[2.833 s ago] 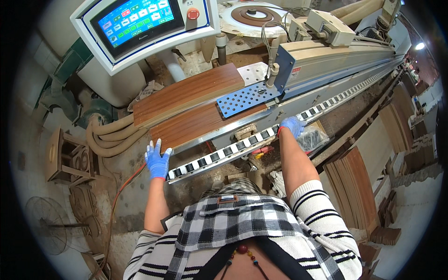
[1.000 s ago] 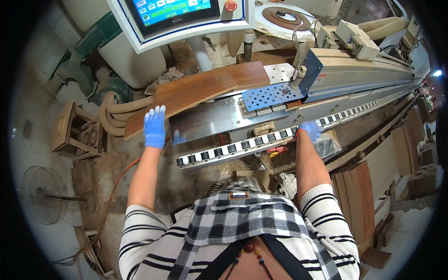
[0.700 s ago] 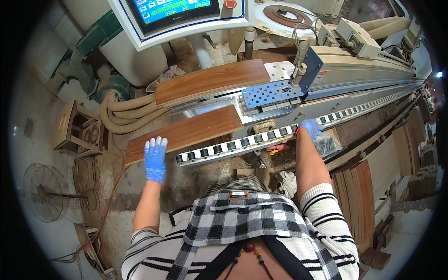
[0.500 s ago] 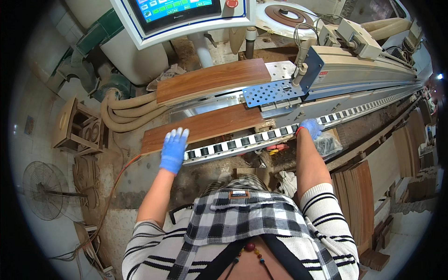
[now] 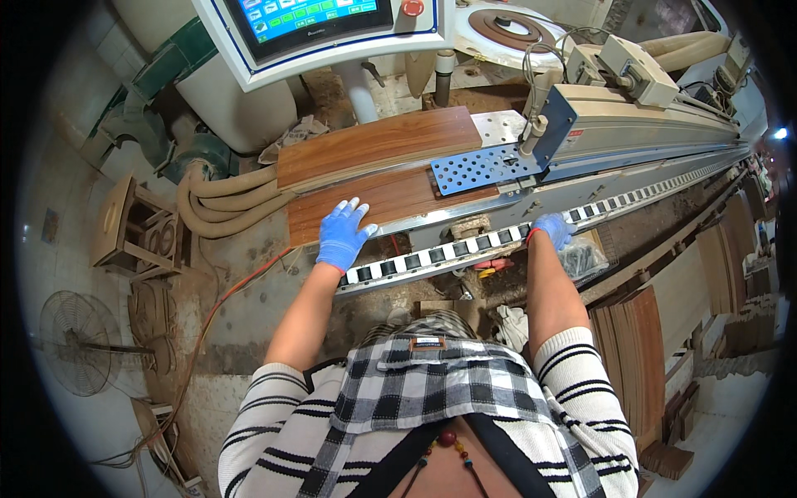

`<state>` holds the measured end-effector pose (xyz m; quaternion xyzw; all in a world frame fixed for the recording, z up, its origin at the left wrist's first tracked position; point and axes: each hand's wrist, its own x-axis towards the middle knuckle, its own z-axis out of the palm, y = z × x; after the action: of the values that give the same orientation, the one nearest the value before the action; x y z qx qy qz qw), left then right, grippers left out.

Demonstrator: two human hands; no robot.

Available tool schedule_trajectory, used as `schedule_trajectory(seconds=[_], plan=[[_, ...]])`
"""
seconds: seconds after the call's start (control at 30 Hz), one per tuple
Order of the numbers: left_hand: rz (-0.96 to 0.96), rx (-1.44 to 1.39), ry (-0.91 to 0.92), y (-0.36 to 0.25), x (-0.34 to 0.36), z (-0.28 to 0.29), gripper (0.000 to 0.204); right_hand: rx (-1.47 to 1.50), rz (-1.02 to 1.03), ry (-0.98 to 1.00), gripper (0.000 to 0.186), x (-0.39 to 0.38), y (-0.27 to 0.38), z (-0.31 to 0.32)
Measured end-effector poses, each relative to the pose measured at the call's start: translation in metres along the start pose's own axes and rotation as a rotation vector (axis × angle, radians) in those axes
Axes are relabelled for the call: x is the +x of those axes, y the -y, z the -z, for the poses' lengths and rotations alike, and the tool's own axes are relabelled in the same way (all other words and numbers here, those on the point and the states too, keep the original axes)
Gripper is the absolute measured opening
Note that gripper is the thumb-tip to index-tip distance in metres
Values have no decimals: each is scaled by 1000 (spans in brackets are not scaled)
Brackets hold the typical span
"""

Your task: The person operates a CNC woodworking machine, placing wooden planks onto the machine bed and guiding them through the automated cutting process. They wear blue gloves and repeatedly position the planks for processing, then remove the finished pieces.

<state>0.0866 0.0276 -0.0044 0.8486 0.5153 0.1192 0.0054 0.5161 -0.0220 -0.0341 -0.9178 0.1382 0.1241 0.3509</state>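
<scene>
My left hand, in a blue glove, has its fingers spread on the near end of a lower brown board. That board lies along the metal bed, its far end under a blue perforated plate. A second brown board lies behind it. My right hand, also in a blue glove, grips the white rail with black rollers that runs along the machine's front; some of its fingertips are hidden.
A touchscreen panel stands above the boards, the machine's long beam runs off right. Hoses, a wooden stool and a fan are at the left. Stacked panels lean at the right.
The lower board has moved right and back, onto the metal bed and partly under the perforated plate. My left hand has followed it rightward and upward. My right hand has stayed on the rail.
</scene>
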Motion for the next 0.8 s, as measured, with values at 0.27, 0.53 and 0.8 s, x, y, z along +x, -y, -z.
schedule_trajectory(seconds=[0.27, 0.53, 0.8], plan=[[433, -52, -24, 47, -62, 24, 62, 31, 7, -26, 50, -8, 1, 7], [541, -386, -177, 59, -68, 9, 59, 99, -2, -18, 50, -5, -2, 5], [581, -335, -203, 59, -68, 5, 60, 8, 23, -20, 45, -13, 2, 11]])
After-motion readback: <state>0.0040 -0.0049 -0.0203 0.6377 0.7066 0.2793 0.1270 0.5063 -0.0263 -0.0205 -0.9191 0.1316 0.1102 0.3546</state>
